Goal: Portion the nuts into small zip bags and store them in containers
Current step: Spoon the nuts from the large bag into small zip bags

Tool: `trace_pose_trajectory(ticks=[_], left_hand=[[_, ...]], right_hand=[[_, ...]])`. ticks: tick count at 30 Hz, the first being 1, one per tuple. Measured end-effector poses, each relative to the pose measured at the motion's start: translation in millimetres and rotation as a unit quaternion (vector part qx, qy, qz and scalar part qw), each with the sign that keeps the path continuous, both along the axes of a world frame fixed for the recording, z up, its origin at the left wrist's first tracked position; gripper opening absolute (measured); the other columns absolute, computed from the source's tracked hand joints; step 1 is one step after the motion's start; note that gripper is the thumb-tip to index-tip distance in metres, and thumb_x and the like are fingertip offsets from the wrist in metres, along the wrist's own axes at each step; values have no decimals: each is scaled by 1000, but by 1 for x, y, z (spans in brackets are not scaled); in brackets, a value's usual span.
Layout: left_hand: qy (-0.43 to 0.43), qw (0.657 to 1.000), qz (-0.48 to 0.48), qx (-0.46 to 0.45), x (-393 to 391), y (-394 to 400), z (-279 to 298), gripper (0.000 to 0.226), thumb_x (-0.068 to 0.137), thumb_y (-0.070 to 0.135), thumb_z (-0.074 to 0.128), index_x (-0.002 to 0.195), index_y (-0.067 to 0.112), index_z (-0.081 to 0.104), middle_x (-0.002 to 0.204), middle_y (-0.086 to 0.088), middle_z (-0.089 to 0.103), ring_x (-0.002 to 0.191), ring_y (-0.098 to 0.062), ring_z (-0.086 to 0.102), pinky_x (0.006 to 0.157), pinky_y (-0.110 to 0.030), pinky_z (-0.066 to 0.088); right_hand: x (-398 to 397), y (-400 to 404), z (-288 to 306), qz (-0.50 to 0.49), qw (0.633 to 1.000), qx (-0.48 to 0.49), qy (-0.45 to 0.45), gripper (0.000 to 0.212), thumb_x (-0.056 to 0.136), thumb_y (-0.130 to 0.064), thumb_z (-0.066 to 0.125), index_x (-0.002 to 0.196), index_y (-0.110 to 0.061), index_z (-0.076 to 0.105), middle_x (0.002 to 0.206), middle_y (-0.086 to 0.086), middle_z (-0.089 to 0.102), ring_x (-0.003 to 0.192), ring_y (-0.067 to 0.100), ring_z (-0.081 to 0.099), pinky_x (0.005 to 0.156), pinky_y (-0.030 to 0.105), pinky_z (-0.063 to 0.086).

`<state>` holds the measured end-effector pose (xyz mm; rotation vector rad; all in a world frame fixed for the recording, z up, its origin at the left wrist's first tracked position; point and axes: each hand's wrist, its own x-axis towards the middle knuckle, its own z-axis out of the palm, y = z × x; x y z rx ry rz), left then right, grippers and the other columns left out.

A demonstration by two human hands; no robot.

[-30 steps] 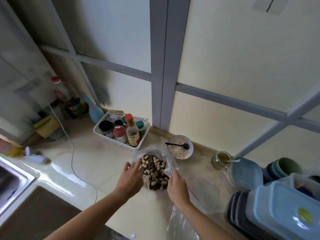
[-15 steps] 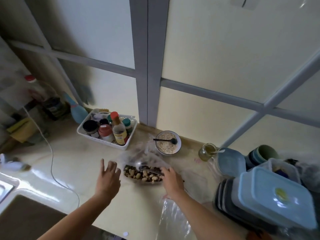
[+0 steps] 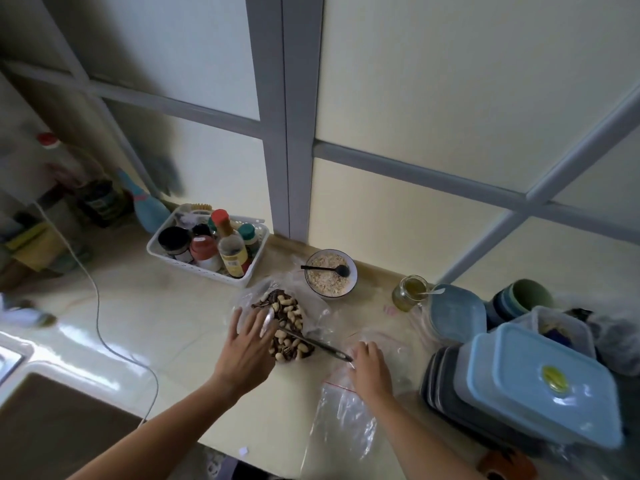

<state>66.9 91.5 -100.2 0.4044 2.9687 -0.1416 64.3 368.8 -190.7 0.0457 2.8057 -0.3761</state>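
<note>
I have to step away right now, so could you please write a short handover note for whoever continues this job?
Left hand: on the open bag of nuts, fingers by a metal spoon lying across it.
Right hand: resting on an empty zip bag on the counter, at the spoon's handle end.
Containers: stacked at right, lids on.
Done: no filled bag in view.
Left: scoop, seal, store.

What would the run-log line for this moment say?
stage: scooping setup | left hand: on nut bag | right hand: on zip bag, by metal spoon | portioned: none visible
</note>
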Motion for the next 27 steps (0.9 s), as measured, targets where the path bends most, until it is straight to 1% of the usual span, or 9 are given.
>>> trace_pose_trajectory(ticks=[3,8,11,14,18,20,23,25,27], left_hand=[[14,1000,-8,5,3,4,-4,59,68,35,70,123,14,67,140,-14,55,134,-34,48,119,-59,17],[42,998,-20,32,1,7,-9,38,71,30,72,106,17,70,126,-12,60,129,-32,51,118,-58,22],[47,996,-26,66,-1,12,-11,32,78,30,61,108,21,67,124,-8,59,123,-31,53,115,-53,28],[50,992,-50,109,-1,21,-9,29,83,34,48,104,23,65,112,0,58,111,-26,55,103,-44,38],[21,979,-59,195,-3,32,-7,15,85,29,61,99,27,63,99,6,57,94,-18,53,80,-31,45],[-29,966,-71,246,-4,38,-2,13,88,22,57,99,23,64,96,3,60,90,-20,55,75,-30,47],[-114,955,-96,257,-4,47,6,20,91,18,50,103,21,66,108,1,63,99,-20,58,79,-31,48],[-168,950,-95,244,-3,52,9,24,93,18,49,107,21,67,115,1,63,106,-19,58,87,-32,49],[-221,947,-81,217,1,53,6,25,95,20,48,112,21,66,119,0,62,110,-18,57,91,-32,47]], right_hand=[[-4,3,1,-51,998,-22,17,8,94,-12,60,96,-19,59,102,-1,61,93,19,62,68,24,43],[-17,14,26,-90,989,-104,51,26,89,-14,66,77,-21,44,78,-6,53,68,15,52,53,20,33],[-26,19,39,-122,979,-160,15,34,85,-26,77,82,-19,44,72,-7,52,66,15,52,54,24,38],[-35,22,52,-173,957,-234,-5,44,80,-33,84,93,-15,45,81,-4,56,72,17,55,64,32,45],[-46,20,75,-211,927,-309,-31,36,83,-28,81,100,-10,55,87,-2,61,80,16,58,65,23,44],[-48,13,82,-200,928,-310,-58,22,85,-27,77,88,-11,63,82,-1,64,75,16,58,62,22,43],[-47,0,83,-185,938,-277,-98,17,88,-22,71,79,-15,59,86,3,68,75,18,62,68,29,51],[-42,-2,78,-187,963,-183,-64,10,91,-21,66,93,-16,58,104,7,66,91,23,63,76,35,54],[-33,1,69,-201,972,-109,-57,36,92,-29,67,121,-12,53,124,11,57,108,28,61,78,34,53]])
